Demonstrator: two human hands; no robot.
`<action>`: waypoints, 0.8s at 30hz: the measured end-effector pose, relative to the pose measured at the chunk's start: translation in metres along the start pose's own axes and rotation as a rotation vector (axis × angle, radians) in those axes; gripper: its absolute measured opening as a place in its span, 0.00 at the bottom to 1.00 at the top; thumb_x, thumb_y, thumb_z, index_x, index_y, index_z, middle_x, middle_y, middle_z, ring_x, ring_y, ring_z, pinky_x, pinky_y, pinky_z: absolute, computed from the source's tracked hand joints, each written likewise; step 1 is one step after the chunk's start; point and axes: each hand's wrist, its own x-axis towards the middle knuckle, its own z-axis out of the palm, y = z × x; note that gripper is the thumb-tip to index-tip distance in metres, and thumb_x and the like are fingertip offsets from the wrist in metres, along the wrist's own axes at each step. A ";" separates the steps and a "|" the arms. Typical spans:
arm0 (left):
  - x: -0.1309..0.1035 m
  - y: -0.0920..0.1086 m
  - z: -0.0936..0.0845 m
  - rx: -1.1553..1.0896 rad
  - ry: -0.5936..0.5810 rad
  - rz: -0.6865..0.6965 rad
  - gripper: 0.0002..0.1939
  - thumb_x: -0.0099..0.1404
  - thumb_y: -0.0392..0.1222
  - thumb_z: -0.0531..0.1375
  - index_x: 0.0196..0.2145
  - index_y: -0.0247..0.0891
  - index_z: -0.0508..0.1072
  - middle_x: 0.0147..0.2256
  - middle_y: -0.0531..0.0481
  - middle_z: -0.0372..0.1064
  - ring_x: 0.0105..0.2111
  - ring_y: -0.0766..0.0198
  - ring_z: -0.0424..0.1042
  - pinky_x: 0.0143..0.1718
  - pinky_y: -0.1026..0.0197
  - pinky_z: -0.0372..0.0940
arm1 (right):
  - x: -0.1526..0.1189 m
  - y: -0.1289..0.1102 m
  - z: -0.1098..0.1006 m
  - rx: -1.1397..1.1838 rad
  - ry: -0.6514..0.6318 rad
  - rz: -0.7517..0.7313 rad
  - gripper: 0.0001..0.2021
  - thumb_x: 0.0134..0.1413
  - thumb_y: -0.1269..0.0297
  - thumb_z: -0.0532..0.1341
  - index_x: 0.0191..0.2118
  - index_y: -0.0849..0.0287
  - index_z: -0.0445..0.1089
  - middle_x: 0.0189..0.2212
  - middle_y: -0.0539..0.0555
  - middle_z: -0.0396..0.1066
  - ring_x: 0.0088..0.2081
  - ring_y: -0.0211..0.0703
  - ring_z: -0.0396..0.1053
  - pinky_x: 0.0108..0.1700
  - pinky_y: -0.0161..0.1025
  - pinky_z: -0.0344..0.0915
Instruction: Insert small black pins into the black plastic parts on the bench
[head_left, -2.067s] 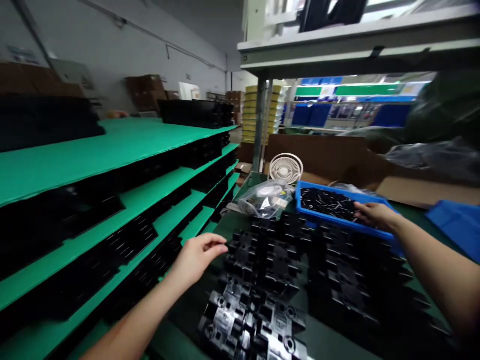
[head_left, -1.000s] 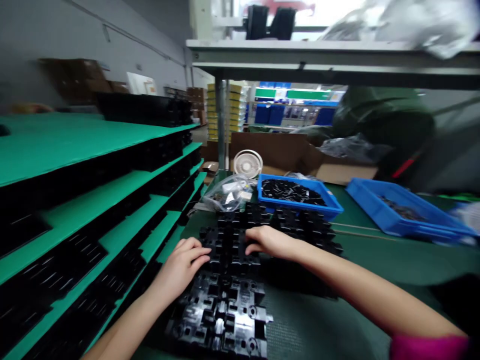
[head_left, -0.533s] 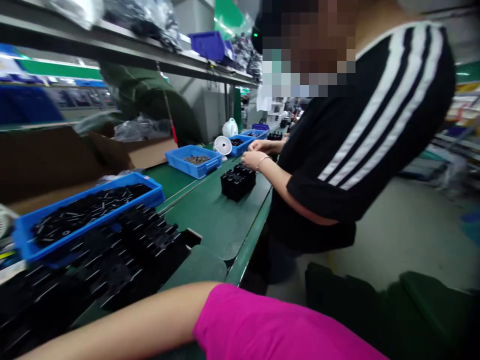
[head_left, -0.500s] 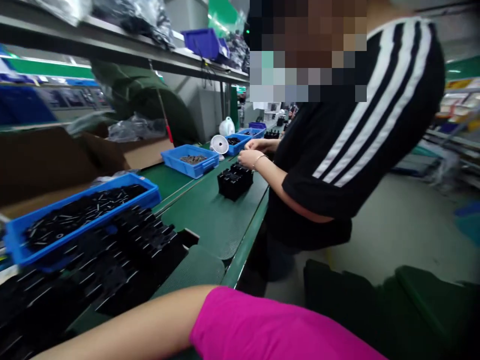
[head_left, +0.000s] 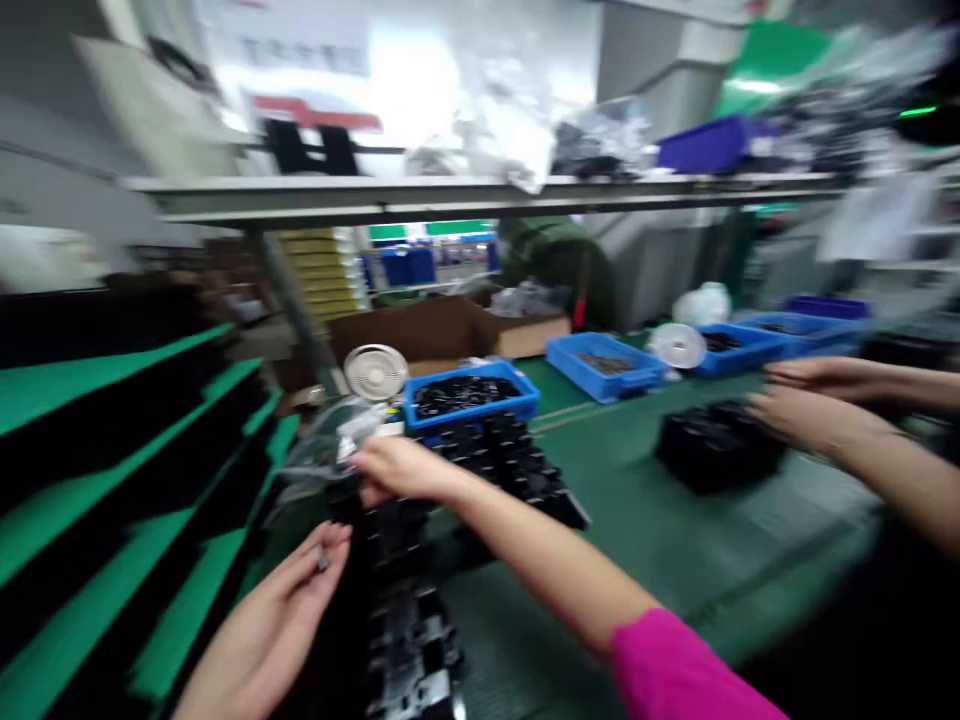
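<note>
Left hand [head_left: 292, 590] half curled, palm up, a small part [head_left: 322, 558] held at the fingers; the upturned palm presumably guards against a drop. Right hand [head_left: 394, 468] is bent over the blocks [head_left: 416, 655], fingers curled; blurred, cannot tell whether it grips anything. Blocks lie in rows on the bench [head_left: 637, 510]. Blue tray [head_left: 484, 412] just behind them, probably for short reach.

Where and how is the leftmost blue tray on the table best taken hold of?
Probably by the rim at both short ends of the blue tray, coming from above. It sits flat and open-topped, its long shape makes the ends a balanced hold, and black blocks crowd its near long side.
</note>
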 end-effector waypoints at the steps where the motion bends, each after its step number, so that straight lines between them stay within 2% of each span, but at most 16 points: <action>1: -0.008 0.004 -0.016 -0.039 -0.003 0.034 0.16 0.63 0.23 0.50 0.44 0.30 0.70 0.42 0.40 0.72 0.41 0.63 0.74 0.38 0.64 0.73 | 0.006 0.003 -0.003 -0.033 0.007 0.011 0.22 0.64 0.51 0.44 0.30 0.60 0.65 0.21 0.48 0.65 0.22 0.34 0.60 0.27 0.32 0.58; 3: -0.016 0.009 -0.036 -0.065 -0.040 0.087 0.15 0.62 0.22 0.52 0.43 0.30 0.71 0.42 0.40 0.72 0.42 0.62 0.74 0.41 0.63 0.72 | 0.015 0.017 -0.013 -0.117 0.067 0.047 0.21 0.65 0.53 0.43 0.35 0.61 0.66 0.26 0.50 0.66 0.25 0.35 0.61 0.30 0.32 0.59; 5: -0.016 0.012 -0.047 -0.040 -0.067 0.119 0.13 0.62 0.25 0.55 0.43 0.33 0.71 0.43 0.42 0.72 0.42 0.62 0.74 0.41 0.63 0.72 | 0.020 0.034 -0.021 -0.203 0.021 0.038 0.19 0.64 0.55 0.46 0.35 0.62 0.68 0.30 0.52 0.68 0.30 0.38 0.63 0.34 0.34 0.60; 7: -0.013 0.016 -0.055 0.002 -0.083 0.136 0.13 0.62 0.30 0.58 0.45 0.37 0.71 0.43 0.44 0.72 0.36 0.67 0.74 0.35 0.67 0.71 | 0.021 0.048 -0.021 -0.266 -0.047 0.037 0.17 0.62 0.56 0.50 0.34 0.62 0.69 0.30 0.53 0.70 0.31 0.40 0.65 0.35 0.35 0.60; 11: -0.010 0.021 -0.070 0.027 -0.092 0.159 0.13 0.62 0.36 0.60 0.46 0.39 0.71 0.35 0.49 0.71 0.23 0.78 0.64 0.21 0.75 0.60 | 0.017 0.064 0.000 -0.425 -0.105 0.069 0.09 0.58 0.61 0.55 0.37 0.60 0.68 0.33 0.54 0.72 0.34 0.42 0.68 0.35 0.35 0.60; 13: -0.011 0.021 -0.076 0.056 -0.083 0.170 0.13 0.62 0.36 0.59 0.46 0.38 0.71 0.33 0.49 0.71 0.23 0.77 0.62 0.22 0.74 0.59 | 0.014 0.069 0.011 -0.537 -0.095 0.095 0.08 0.57 0.62 0.56 0.41 0.59 0.66 0.34 0.55 0.73 0.35 0.44 0.70 0.35 0.35 0.59; 15: -0.014 0.020 -0.079 0.120 -0.085 0.170 0.15 0.62 0.35 0.59 0.47 0.37 0.70 0.37 0.46 0.72 0.27 0.75 0.64 0.28 0.71 0.62 | 0.012 0.073 0.018 -0.686 -0.100 0.105 0.10 0.59 0.60 0.55 0.43 0.58 0.64 0.34 0.56 0.73 0.34 0.45 0.71 0.34 0.35 0.59; 17: -0.017 0.019 -0.081 0.193 -0.098 0.163 0.17 0.62 0.36 0.59 0.50 0.37 0.68 0.41 0.43 0.72 0.29 0.73 0.66 0.33 0.68 0.64 | 0.012 0.072 0.021 -0.832 -0.126 0.115 0.12 0.61 0.56 0.54 0.44 0.57 0.63 0.33 0.57 0.74 0.34 0.47 0.72 0.34 0.36 0.60; 20: -0.020 0.018 -0.080 0.269 -0.115 0.157 0.23 0.63 0.38 0.58 0.55 0.36 0.62 0.42 0.42 0.73 0.29 0.72 0.65 0.33 0.66 0.63 | 0.011 0.059 0.023 -0.905 -0.143 0.144 0.16 0.60 0.52 0.52 0.45 0.59 0.64 0.33 0.61 0.74 0.36 0.51 0.72 0.36 0.39 0.62; 22: -0.020 0.017 -0.077 0.293 -0.136 0.156 0.26 0.63 0.39 0.58 0.57 0.35 0.58 0.40 0.42 0.73 0.28 0.72 0.65 0.31 0.66 0.62 | 0.010 0.042 0.029 -0.757 -0.141 0.081 0.19 0.61 0.51 0.51 0.49 0.59 0.64 0.39 0.62 0.74 0.40 0.51 0.72 0.40 0.41 0.64; 24: -0.019 0.015 -0.073 0.299 -0.163 0.157 0.29 0.62 0.39 0.59 0.59 0.34 0.55 0.39 0.43 0.73 0.27 0.72 0.65 0.29 0.67 0.61 | 0.010 0.021 0.041 -0.479 -0.192 -0.052 0.19 0.62 0.52 0.51 0.51 0.57 0.64 0.46 0.59 0.71 0.46 0.48 0.70 0.46 0.40 0.63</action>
